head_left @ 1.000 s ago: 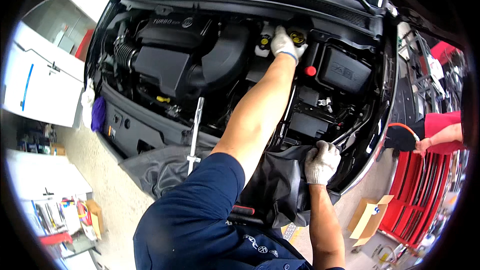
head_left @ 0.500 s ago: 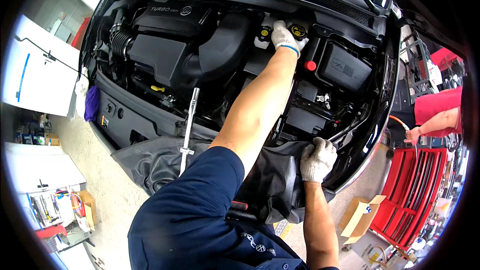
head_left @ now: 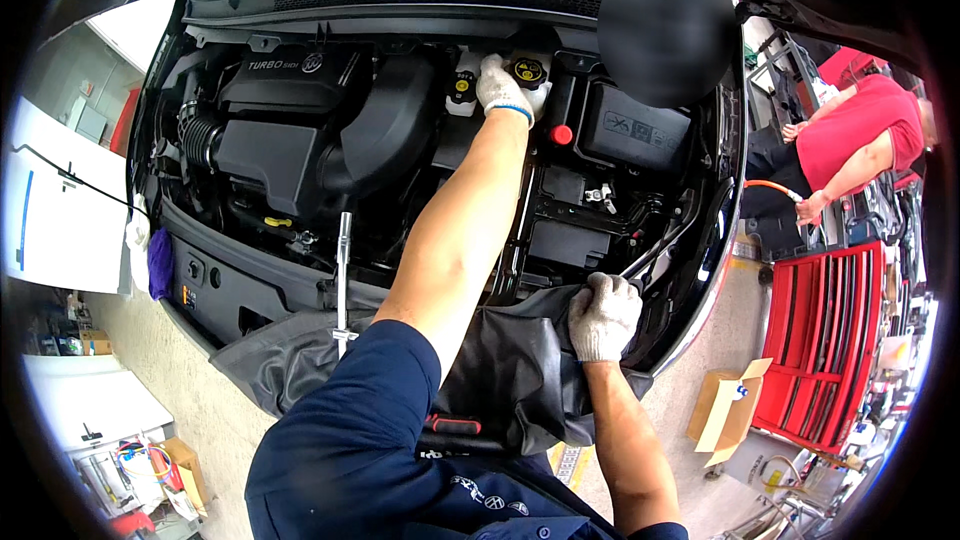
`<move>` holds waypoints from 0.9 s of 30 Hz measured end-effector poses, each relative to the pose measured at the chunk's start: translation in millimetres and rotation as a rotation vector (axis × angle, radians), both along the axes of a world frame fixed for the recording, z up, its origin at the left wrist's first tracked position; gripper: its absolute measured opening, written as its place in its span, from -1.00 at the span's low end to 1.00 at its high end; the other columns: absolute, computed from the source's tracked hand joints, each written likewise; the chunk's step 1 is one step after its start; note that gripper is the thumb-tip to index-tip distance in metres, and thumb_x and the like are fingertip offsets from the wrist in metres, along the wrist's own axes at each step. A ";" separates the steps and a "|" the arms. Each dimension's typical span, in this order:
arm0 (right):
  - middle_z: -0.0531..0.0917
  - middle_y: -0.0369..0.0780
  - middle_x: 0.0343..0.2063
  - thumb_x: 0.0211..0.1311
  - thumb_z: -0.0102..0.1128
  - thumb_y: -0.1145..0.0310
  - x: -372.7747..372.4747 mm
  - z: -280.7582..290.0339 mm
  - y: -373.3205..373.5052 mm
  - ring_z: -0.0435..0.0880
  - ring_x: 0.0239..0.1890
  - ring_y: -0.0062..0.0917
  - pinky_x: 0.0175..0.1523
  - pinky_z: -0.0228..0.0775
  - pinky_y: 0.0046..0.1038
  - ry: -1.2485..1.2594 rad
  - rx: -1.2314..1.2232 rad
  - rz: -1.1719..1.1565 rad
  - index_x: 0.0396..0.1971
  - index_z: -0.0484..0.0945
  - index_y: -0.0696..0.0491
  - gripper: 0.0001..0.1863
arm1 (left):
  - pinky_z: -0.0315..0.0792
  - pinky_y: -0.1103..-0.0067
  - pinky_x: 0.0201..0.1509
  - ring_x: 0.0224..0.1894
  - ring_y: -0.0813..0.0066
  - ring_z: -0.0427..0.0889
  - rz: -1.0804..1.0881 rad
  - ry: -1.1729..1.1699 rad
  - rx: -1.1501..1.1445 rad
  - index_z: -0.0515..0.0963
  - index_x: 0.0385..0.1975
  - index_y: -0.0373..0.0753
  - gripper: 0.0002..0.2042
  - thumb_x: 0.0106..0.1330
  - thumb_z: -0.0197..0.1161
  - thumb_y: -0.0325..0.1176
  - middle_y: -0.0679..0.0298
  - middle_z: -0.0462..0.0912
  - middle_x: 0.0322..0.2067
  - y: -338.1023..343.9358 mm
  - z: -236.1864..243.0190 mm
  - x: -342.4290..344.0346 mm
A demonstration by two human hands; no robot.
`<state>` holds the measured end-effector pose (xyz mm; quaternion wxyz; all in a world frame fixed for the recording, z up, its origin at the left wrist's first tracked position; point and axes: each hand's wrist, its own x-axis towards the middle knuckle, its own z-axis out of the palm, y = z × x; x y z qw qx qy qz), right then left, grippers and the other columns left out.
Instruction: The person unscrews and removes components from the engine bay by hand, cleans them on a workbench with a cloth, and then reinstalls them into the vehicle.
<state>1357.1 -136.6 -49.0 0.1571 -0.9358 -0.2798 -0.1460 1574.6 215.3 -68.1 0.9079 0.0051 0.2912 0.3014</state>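
My left hand (head_left: 503, 83), in a white knit glove with a blue cuff, reaches across the engine bay to the white fluid reservoirs. Its fingers curl down between a smaller black cap with a yellow mark (head_left: 461, 87) and a larger black cap with yellow symbols (head_left: 525, 71). What those fingers grip, if anything, is hidden. Nearer to me, my gloved right hand (head_left: 604, 318) rests closed on the black fender cover (head_left: 515, 345) at the front edge of the bay. Its curled fingers hide whatever is in them.
A silver bar tool (head_left: 344, 270) stands upright by the front panel. A red-and-black handle (head_left: 452, 425) lies by my body. Right of the car are a red tool chest (head_left: 815, 340), an open cardboard box (head_left: 730, 410) and a person (head_left: 865, 145) holding an orange hose.
The whole view has shifted, so the engine bay sits further left and the other person shows more fully. Both my hands keep their places on the car.
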 end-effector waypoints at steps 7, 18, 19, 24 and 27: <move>0.66 -0.14 -0.26 0.01 0.31 0.40 -0.1 -1.4 -1.3 0.63 -0.14 -0.14 0.01 0.44 -0.10 -0.016 0.034 0.018 -0.23 0.62 -0.03 -0.74 | 0.59 0.23 0.12 0.15 0.07 0.69 -0.273 0.930 1.161 0.50 0.22 -0.29 -0.32 0.31 0.37 0.15 0.05 0.67 0.14 -10.2 20.9 -19.0; 0.67 -0.10 -0.29 0.01 0.34 0.36 -6.0 7.8 -6.5 0.66 -0.16 -0.13 0.01 0.50 -0.08 -0.041 0.096 0.026 -0.27 0.65 0.03 -0.77 | 0.46 0.22 0.36 0.28 -0.06 0.59 -0.366 0.690 1.847 0.60 0.14 -0.21 -0.60 0.35 0.35 -0.22 -0.05 0.62 0.18 -155.6 64.3 -282.2; 0.68 -0.08 -0.29 0.01 0.34 0.34 -5.1 8.9 -7.1 0.66 -0.15 -0.12 0.00 0.51 -0.07 -0.021 0.125 0.044 -0.27 0.65 0.04 -0.76 | 0.46 0.23 0.37 0.26 -0.06 0.59 -0.402 0.616 1.980 0.57 0.13 -0.23 -0.57 0.30 0.38 -0.24 -0.02 0.63 0.14 -176.3 66.0 -320.3; 0.72 -0.05 -0.25 0.11 0.32 0.26 -7.8 35.0 -13.2 0.72 -0.08 -0.11 0.08 0.55 -0.06 0.197 0.066 -0.034 -0.23 0.69 0.05 -0.74 | 0.23 0.08 0.52 0.40 -0.11 0.39 -0.660 0.619 2.360 0.47 0.26 -0.22 -0.47 0.29 0.33 -0.22 -0.06 0.50 0.29 -248.8 45.7 -434.1; 0.74 -0.07 -0.29 0.17 0.29 0.26 -39.5 58.3 -35.9 0.71 -0.13 -0.10 0.07 0.54 -0.06 0.186 0.395 -0.049 -0.21 0.69 0.02 -0.77 | 0.21 0.08 0.52 0.40 -0.12 0.38 -0.636 0.626 2.497 0.47 0.25 -0.26 -0.52 0.37 0.27 -0.21 -0.09 0.49 0.29 -243.4 22.9 -451.2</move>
